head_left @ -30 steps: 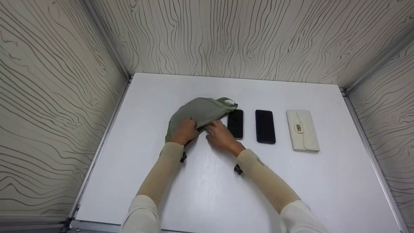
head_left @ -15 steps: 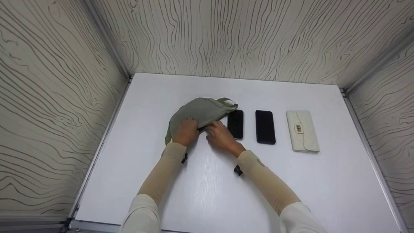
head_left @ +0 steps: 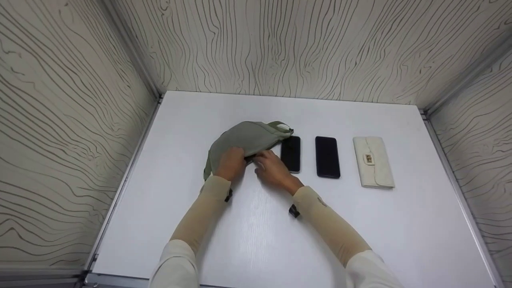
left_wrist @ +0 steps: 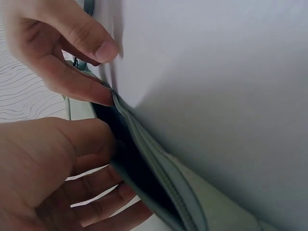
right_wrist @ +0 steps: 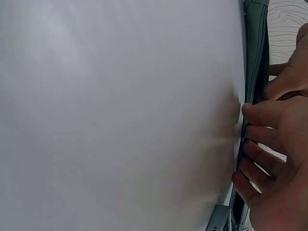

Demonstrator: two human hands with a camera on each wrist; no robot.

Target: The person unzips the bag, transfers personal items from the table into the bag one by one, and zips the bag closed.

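A grey-green waist bag (head_left: pixel 246 138) lies on the white table, with its zipped opening (left_wrist: pixel 139 163) facing the person and parted. My left hand (head_left: pixel 232 164) grips the far lip of the opening. Its thumb is tucked inside while the other fingers lie on the outer cloth, as the left wrist view shows. Opposite it, my right hand (head_left: pixel 273 168) holds the near lip by the zip, its fingertips (right_wrist: pixel 248 130) along the edge. The inside of the bag is dark, so its contents cannot be told.
One dark phone (head_left: pixel 291 158) lies against the bag's right end, partly under its strap. Farther right are a second black phone (head_left: pixel 327 157) and a cream wallet (head_left: pixel 378 168) with a gold-coloured clasp. Patterned walls stand behind and at both sides of the table.
My left hand has shifted very slightly, its fingers tucking closer against the bag. The right hand, the bag, the phones and the wallet stay in place.
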